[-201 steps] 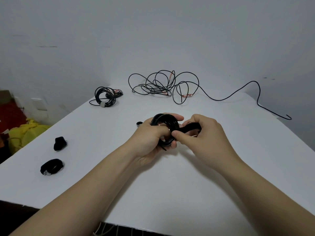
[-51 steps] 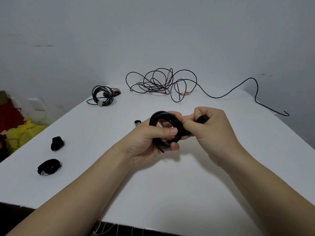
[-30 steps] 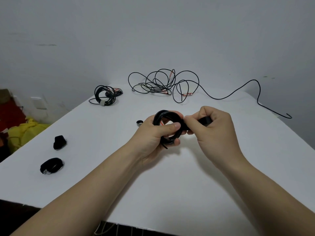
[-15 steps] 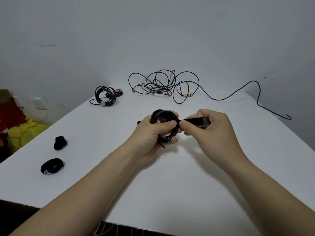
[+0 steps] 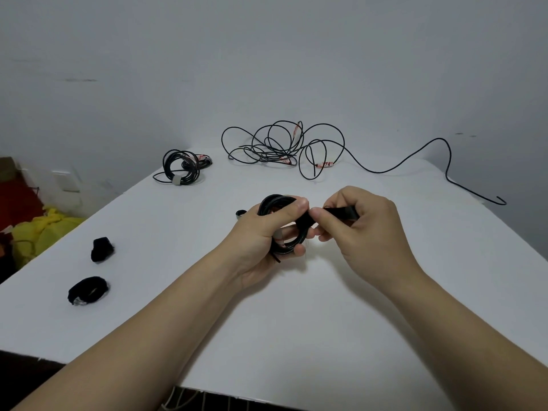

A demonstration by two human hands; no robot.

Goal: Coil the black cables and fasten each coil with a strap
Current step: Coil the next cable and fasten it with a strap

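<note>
My left hand [image 5: 262,232] grips a small coil of black cable [image 5: 274,203] above the middle of the white table [image 5: 296,321]. A black strap [image 5: 341,213] runs from the coil's right side out to the right. My right hand [image 5: 361,226] pinches that strap between thumb and fingers, right beside the coil. A loose tangle of black cable [image 5: 284,146] lies at the far edge, its tail trailing off to the right. A coiled cable with a pale band [image 5: 179,169] lies at the far left.
Two rolled black straps [image 5: 102,249] [image 5: 87,290] lie near the table's left edge. A small dark ring [image 5: 240,213] sits just left of my left hand. Yellow cloth [image 5: 44,229] lies on the floor beyond the left edge. A grey wall stands behind.
My right hand has drawn the strap's free end out to the right of the coil and lowered it slightly. My left hand keeps its hold on the coil.
</note>
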